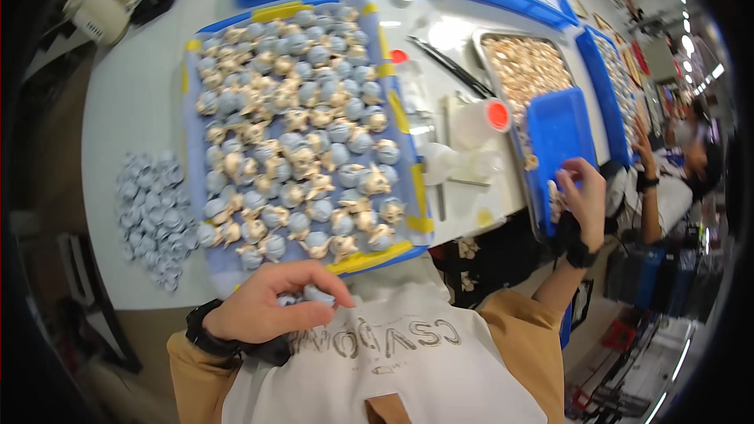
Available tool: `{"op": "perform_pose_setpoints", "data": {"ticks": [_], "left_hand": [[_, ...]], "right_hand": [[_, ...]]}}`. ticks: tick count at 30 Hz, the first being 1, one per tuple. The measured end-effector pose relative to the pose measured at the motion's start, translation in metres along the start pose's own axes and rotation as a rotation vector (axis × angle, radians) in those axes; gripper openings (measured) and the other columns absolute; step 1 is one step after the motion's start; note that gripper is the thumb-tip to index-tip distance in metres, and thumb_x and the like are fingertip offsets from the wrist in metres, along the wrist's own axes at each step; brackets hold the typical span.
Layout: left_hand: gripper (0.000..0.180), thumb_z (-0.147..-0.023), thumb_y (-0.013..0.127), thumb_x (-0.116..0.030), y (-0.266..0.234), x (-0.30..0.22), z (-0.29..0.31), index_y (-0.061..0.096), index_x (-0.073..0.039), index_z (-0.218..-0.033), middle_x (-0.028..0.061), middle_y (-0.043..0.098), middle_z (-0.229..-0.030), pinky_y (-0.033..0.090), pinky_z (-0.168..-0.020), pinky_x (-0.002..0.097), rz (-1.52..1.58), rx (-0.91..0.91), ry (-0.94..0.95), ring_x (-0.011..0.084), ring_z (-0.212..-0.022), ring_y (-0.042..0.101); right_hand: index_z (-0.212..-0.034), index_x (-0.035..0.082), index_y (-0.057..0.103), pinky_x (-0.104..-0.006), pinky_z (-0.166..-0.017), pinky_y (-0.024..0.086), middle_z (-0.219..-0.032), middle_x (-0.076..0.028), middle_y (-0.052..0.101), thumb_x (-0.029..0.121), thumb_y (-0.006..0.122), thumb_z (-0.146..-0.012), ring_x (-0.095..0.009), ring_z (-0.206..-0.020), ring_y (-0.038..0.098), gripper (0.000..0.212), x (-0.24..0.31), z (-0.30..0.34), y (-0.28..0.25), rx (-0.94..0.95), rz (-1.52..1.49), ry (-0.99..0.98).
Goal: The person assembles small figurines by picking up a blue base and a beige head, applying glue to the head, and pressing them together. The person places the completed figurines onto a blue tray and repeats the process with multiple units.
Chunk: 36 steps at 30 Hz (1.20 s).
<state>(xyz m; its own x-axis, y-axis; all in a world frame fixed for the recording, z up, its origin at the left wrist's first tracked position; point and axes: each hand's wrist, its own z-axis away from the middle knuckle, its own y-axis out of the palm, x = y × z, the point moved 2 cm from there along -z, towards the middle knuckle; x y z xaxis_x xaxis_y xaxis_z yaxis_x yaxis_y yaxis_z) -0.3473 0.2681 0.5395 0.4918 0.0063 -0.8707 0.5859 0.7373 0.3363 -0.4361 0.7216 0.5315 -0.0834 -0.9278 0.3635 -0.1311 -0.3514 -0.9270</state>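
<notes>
My left hand (275, 304) is curled in front of my apron, just off the near edge of the large tray. Several small grey-blue rounded pieces (316, 295) lie in its grip. My right hand (584, 198) reaches over a small blue tray (559, 122) on the right, fingers bent together in a pinch. What the fingertips hold, if anything, is too small to make out. Beside them lie a few small cream pieces (556, 202). In the large tray (422, 212), edged with yellow tape, sit rows of small figures (302, 153) in cream and grey-blue.
A heap of loose grey-blue pieces (153, 220) lies left of the large tray. A metal tray of cream pieces (526, 67) sits partly under the small blue tray. Red-topped white bottles (475, 122) and dark tweezers (452, 67) lie between. A co-worker (664, 188) is at the right.
</notes>
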Motion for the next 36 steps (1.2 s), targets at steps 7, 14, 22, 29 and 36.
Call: {"op": "perform_pose_setpoints", "data": {"ticks": [7,14,22,29,36], "left_hand": [[0.038,-0.085,0.061,-0.027,0.009,0.0,-0.004,0.056,0.001,-0.11,0.0051,0.053,-0.092,0.04,-0.066,0.0228,0.212,0.008,-0.022,0.0096,-0.077,0.048],[0.028,-0.088,0.057,-0.02,0.013,-0.004,-0.012,0.055,-0.002,-0.109,0.0069,0.055,-0.1,0.04,-0.075,0.0268,0.006,0.121,0.27,0.0138,-0.088,0.049],[0.02,-0.088,0.055,-0.02,0.004,-0.002,-0.008,0.062,-0.001,-0.091,0.0034,0.055,-0.079,0.039,-0.07,0.0265,0.154,0.079,0.122,0.0122,-0.077,0.049],[0.021,-0.087,0.056,-0.021,0.008,-0.001,-0.014,0.062,-0.001,-0.091,0.0055,0.059,-0.079,0.041,-0.067,0.0266,0.001,0.108,0.191,0.0132,-0.076,0.054],[0.017,-0.08,0.063,-0.018,0.006,-0.002,-0.016,0.064,-0.004,-0.09,0.0058,0.06,-0.081,0.042,-0.063,0.0274,-0.065,0.151,0.197,0.0168,-0.071,0.056]], "right_hand": [[-0.093,-0.001,0.064,-0.0321,-0.063,0.049,-0.084,-0.012,0.061,-0.001,0.061,-0.074,-0.022,-0.068,0.06,0.019,0.172,0.068,-0.005,-0.05,-0.552,-0.7],[-0.086,-0.001,0.062,-0.0309,-0.059,0.049,-0.091,-0.017,0.061,0.002,0.071,-0.065,-0.025,-0.073,0.06,0.023,0.257,0.093,0.052,0.057,-1.037,-1.035],[-0.094,0.002,0.065,-0.0296,-0.065,0.044,-0.088,-0.008,0.057,0.015,0.077,-0.066,-0.021,-0.075,0.057,0.032,0.253,0.086,0.051,0.444,-0.99,-0.899],[-0.095,0.0,0.066,-0.0295,-0.064,0.044,-0.091,-0.01,0.06,0.011,0.075,-0.068,-0.02,-0.077,0.059,0.031,0.245,0.088,0.063,0.509,-1.103,-0.853],[-0.099,0.0,0.057,-0.0345,-0.069,0.044,-0.095,-0.011,0.053,0.005,0.07,-0.07,-0.027,-0.081,0.054,0.032,0.243,0.093,0.065,0.532,-1.16,-0.885]]}}
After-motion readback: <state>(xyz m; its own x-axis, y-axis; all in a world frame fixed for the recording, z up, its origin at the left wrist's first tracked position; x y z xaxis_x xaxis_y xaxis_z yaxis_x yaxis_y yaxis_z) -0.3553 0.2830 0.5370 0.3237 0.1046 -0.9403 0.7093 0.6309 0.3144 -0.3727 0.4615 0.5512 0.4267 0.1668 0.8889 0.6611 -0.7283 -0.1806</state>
